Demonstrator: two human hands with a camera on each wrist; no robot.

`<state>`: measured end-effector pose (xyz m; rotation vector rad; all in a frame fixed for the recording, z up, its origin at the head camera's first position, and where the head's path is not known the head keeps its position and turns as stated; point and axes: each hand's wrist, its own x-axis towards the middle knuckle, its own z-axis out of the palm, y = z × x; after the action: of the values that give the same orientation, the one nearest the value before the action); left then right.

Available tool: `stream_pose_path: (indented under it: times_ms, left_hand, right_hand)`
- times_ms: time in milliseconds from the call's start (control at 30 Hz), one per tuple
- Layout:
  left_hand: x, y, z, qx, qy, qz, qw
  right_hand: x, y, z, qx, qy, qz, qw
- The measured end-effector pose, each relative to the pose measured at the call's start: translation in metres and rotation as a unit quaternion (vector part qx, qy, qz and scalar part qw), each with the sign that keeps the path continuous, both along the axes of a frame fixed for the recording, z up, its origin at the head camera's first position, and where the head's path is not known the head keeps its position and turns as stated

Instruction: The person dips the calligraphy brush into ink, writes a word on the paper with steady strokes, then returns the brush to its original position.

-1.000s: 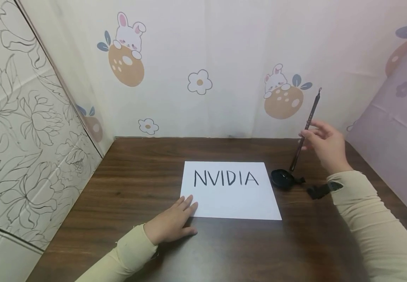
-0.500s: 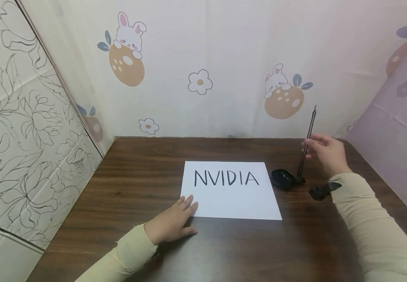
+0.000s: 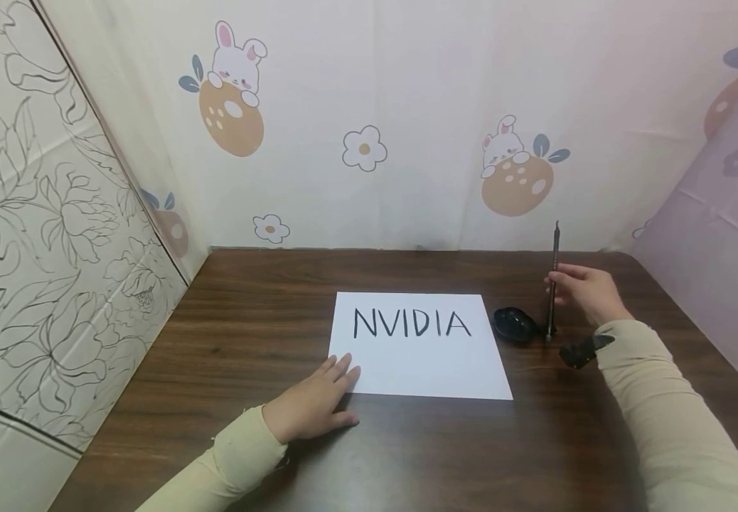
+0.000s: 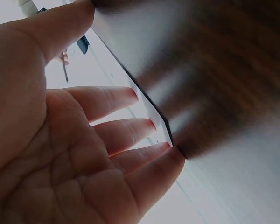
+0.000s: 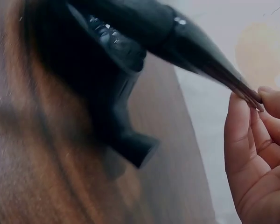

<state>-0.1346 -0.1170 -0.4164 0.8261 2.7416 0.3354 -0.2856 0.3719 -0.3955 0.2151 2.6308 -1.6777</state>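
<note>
My right hand (image 3: pixel 589 293) pinches a dark writing brush (image 3: pixel 556 245) between thumb and fingertips, holding it nearly upright. In the head view the brush's lower end overlaps the short handle of a small black ink dish (image 3: pixel 515 325). Close up in the right wrist view, the brush (image 5: pixel 196 49) crosses over the dish, whose stubby handle (image 5: pixel 123 133) sticks out and whose inside glistens. My left hand (image 3: pixel 310 405) lies with spread, straight fingers on the lower left corner of a white paper sheet (image 3: pixel 429 370) lettered "NVIDIA" in black.
Everything sits on a brown wood-grain table (image 3: pixel 247 320). The ink dish is just right of the paper. Behind the table hangs a white curtain (image 3: pixel 420 142) with rabbit prints, and a floral panel (image 3: pixel 55 178) stands at the left.
My right hand has lowered the brush and turned it more upright. Its lower end has shifted right, from the dish's edge to over the handle. The left hand and paper stay put.
</note>
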Motion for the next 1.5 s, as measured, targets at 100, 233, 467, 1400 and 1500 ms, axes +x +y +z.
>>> stream_pose_path:
  times_ms: [100,233,467,1400,1500]
  left_hand:
    - [0.000,0.000,0.001,0.003,0.001,0.000,1.0000]
    - [0.000,0.000,0.002,0.002,0.005,-0.003,1.0000]
    - [0.000,0.000,0.001,0.002,0.004,-0.001,1.0000]
    - [0.000,0.001,0.002,-0.005,-0.006,0.007,0.9999]
    - [0.000,0.001,0.002,-0.006,-0.007,0.007,0.9999]
  right_hand:
    - [-0.002,0.001,-0.005,-0.009,-0.006,0.008,0.9999]
    - [-0.004,0.004,-0.011,0.002,-0.022,0.015,0.9996]
    - [-0.007,0.004,-0.018,0.017,-0.032,0.023,0.9991]
    - [-0.014,-0.001,-0.027,0.088,-0.081,0.071,0.9902]
    - [-0.015,-0.002,-0.027,0.091,-0.083,0.071,0.9898]
